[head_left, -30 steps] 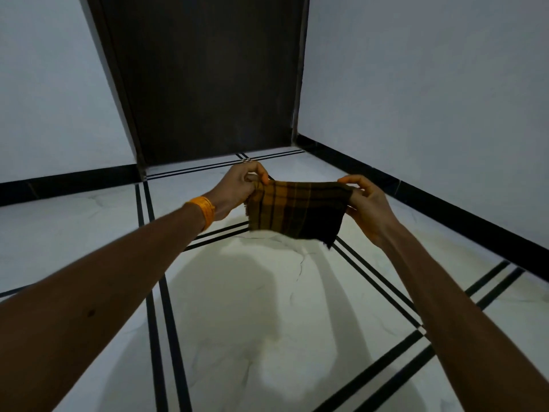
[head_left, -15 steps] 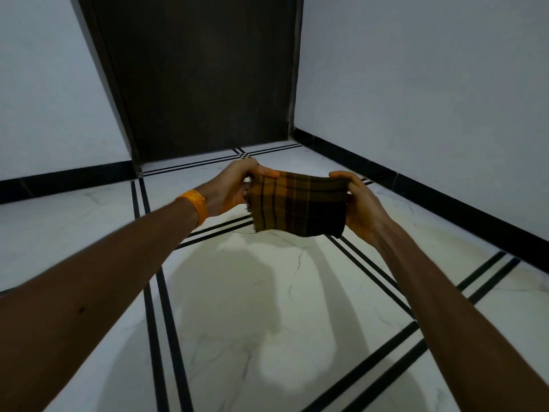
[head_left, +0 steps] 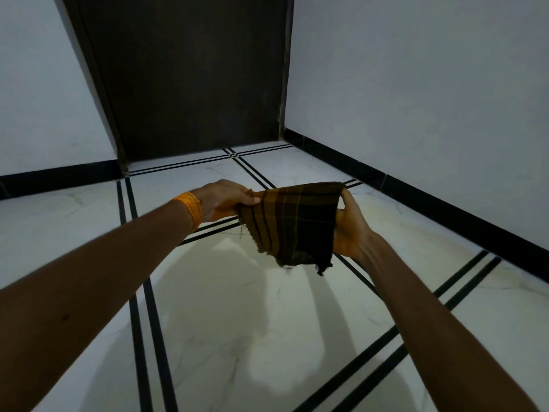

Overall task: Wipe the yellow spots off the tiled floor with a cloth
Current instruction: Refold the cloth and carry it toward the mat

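A brown and black checked cloth (head_left: pixel 292 223) hangs in the air between my two hands, above the white tiled floor (head_left: pixel 237 316). My left hand (head_left: pixel 224 199) pinches its upper left corner; an orange band sits on that wrist. My right hand (head_left: pixel 350 226) grips the cloth's right edge, fingers behind the fabric. The cloth's frayed lower corner dangles free. No yellow spots show on the tiles that I can see; a faint yellowish tint lies on the floor near the right wall.
A dark door (head_left: pixel 190 75) closes the far end. White walls with black skirting (head_left: pixel 445 209) run along left and right. Black double lines (head_left: pixel 148 322) cross the floor. Shadows of my arms fall on the tile below.
The cloth has tilted: its lower edge now hangs down in a point, and my right hand has shifted lower along the right edge. Both hands keep their grip.
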Tool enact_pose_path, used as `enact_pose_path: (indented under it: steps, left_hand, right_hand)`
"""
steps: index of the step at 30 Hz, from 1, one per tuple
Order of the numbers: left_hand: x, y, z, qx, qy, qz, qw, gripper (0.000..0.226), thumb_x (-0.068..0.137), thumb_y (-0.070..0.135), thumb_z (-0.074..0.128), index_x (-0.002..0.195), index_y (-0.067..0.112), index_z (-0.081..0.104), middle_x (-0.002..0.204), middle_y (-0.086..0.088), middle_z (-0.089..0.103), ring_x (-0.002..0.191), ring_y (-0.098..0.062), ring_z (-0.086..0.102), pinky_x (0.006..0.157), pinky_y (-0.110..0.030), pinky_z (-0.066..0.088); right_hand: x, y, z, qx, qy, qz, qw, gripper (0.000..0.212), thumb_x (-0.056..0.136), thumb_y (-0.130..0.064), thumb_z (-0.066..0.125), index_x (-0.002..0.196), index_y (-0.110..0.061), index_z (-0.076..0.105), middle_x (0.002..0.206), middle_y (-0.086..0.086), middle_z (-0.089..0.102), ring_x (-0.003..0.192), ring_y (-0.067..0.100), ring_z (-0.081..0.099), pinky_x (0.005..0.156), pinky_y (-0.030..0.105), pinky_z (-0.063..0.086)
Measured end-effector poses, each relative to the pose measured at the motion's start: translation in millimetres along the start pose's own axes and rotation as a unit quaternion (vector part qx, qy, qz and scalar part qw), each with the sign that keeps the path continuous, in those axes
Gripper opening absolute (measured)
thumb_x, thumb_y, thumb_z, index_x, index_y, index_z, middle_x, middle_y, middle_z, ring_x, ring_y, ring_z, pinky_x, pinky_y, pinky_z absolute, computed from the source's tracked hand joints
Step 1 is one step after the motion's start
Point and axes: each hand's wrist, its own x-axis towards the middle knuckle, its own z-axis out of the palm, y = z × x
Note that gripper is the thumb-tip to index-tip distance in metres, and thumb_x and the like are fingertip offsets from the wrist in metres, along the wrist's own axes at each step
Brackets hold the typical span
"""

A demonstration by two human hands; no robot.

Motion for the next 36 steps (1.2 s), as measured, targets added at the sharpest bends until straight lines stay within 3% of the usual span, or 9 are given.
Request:
enact_pose_path:
  steps: [5,9,16,19,23,25,27,31,36]
  left_hand:
    - [3,-4,4,-0.083,-0.013,0.013,0.996,0.01,0.099,0.017,0.056,0.108,0.017,0.056,0.107,-0.012,0.068,0.107,-0.029,0.064,0.09,-0.047,0.053]
    - [2,-10,9,-0.133,0.019,0.021,0.991,0.019,0.099,0.016,0.057,0.117,0.016,0.053,0.113,-0.014,0.062,0.103,-0.026,0.065,0.08,-0.041,0.057]
    - [3,-20,11,-0.167,0.047,-0.008,0.985,0.057,0.093,0.026,0.066,0.144,0.022,0.041,0.114,-0.01,0.062,0.104,-0.023,0.064,0.08,-0.038,0.056]
    - [3,-16,15,-0.233,0.01,-0.005,0.972,0.058,0.091,0.018,0.069,0.141,0.021,0.04,0.116,-0.011,0.062,0.102,-0.022,0.067,0.077,-0.036,0.059]
    - [-1,-9,15,-0.205,-0.053,0.008,0.977,0.047,0.088,0.001,0.066,0.129,0.021,0.056,0.111,-0.013,0.07,0.095,-0.023,0.074,0.078,-0.037,0.061]
    - [0,-13,13,-0.165,-0.039,0.003,0.985,0.039,0.089,0.003,0.066,0.123,0.022,0.061,0.115,-0.014,0.067,0.099,-0.025,0.071,0.083,-0.038,0.06]
    - [1,-19,13,-0.153,-0.008,-0.002,0.988,0.033,0.09,0.006,0.066,0.12,0.022,0.063,0.118,-0.017,0.064,0.104,-0.026,0.068,0.087,-0.04,0.058]
    - [2,-25,10,-0.185,0.016,0.015,0.983,0.032,0.092,0.006,0.064,0.123,0.017,0.062,0.112,-0.016,0.067,0.096,-0.023,0.07,0.078,-0.035,0.061]
    - [0,-24,6,-0.083,-0.036,0.05,0.995,0.04,0.08,-0.004,0.073,0.116,0.013,0.069,0.114,-0.013,0.068,0.108,-0.026,0.067,0.088,-0.033,0.058]
  right_hand:
    - [6,4,3,0.045,-0.023,0.017,0.999,0.082,0.091,-0.077,0.036,0.141,-0.016,0.057,0.14,0.017,0.061,0.13,0.043,0.056,0.113,0.057,0.039]
    - [8,8,7,0.061,-0.029,0.036,0.997,0.082,0.09,-0.076,0.037,0.14,-0.015,0.058,0.138,0.019,0.062,0.128,0.042,0.057,0.111,0.056,0.041]
    - [10,12,10,0.091,0.051,0.085,0.991,0.065,0.093,-0.062,0.041,0.122,-0.011,0.068,0.115,0.018,0.073,0.113,0.038,0.064,0.085,0.05,0.057]
    - [9,18,12,0.139,0.08,0.102,0.982,0.062,0.092,-0.06,0.042,0.121,-0.013,0.069,0.109,0.018,0.074,0.107,0.037,0.066,0.076,0.048,0.061]
    - [7,20,9,0.174,0.094,0.116,0.973,0.066,0.09,-0.057,0.045,0.131,-0.009,0.061,0.127,0.018,0.066,0.114,0.037,0.062,0.085,0.05,0.057]
    - [9,20,4,0.175,0.091,0.118,0.973,0.065,0.092,-0.055,0.045,0.127,-0.002,0.058,0.121,0.021,0.066,0.11,0.039,0.062,0.08,0.052,0.058]
    - [9,18,-1,0.187,0.079,0.12,0.972,0.069,0.091,-0.051,0.048,0.133,0.004,0.05,0.129,0.025,0.063,0.119,0.039,0.06,0.093,0.049,0.055]
    - [9,8,-2,0.196,0.052,0.052,0.978,0.063,0.09,-0.03,0.064,0.141,0.002,0.044,0.133,0.023,0.062,0.124,0.038,0.062,0.098,0.046,0.054]
    - [11,3,0,-0.025,0.022,-0.1,0.994,0.059,0.082,0.011,0.069,0.133,-0.019,0.063,0.132,0.021,0.058,0.118,0.038,0.065,0.093,0.047,0.059]
